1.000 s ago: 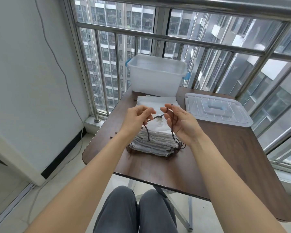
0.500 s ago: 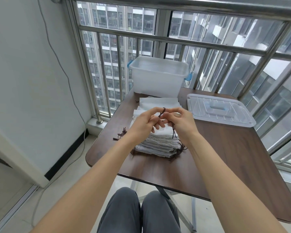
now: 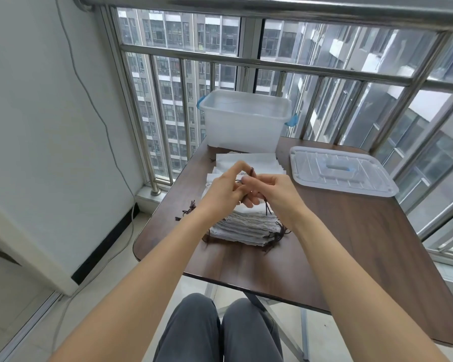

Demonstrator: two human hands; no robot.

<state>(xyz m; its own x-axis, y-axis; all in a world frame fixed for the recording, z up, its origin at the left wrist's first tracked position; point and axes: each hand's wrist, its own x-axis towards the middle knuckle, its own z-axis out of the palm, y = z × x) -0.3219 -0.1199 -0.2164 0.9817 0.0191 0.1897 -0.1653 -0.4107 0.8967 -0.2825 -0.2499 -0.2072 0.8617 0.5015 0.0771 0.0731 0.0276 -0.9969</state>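
A stack of white cloth bags (image 3: pixel 246 224) with dark brown drawstrings lies on the dark wooden table (image 3: pixel 351 244). Above the stack, my left hand (image 3: pixel 224 190) and my right hand (image 3: pixel 273 193) meet, fingers curled, both pinching the same brown drawstring (image 3: pixel 251 172). One end of the string sticks up between the fingertips; another strand hangs down below my right hand. More white bags (image 3: pixel 246 159) lie spread flat behind the hands.
A translucent plastic bin (image 3: pixel 243 121) with blue clips stands at the table's far edge, its lid (image 3: pixel 340 172) flat to the right. A loose bunch of brown strings (image 3: pixel 187 211) lies left of the stack. Metal railing and glass close the far side; a wall stands left.
My hands were apart with the string stretched between them; they have come together and risen slightly, fingers now working the string at one spot. The view shifted a little.
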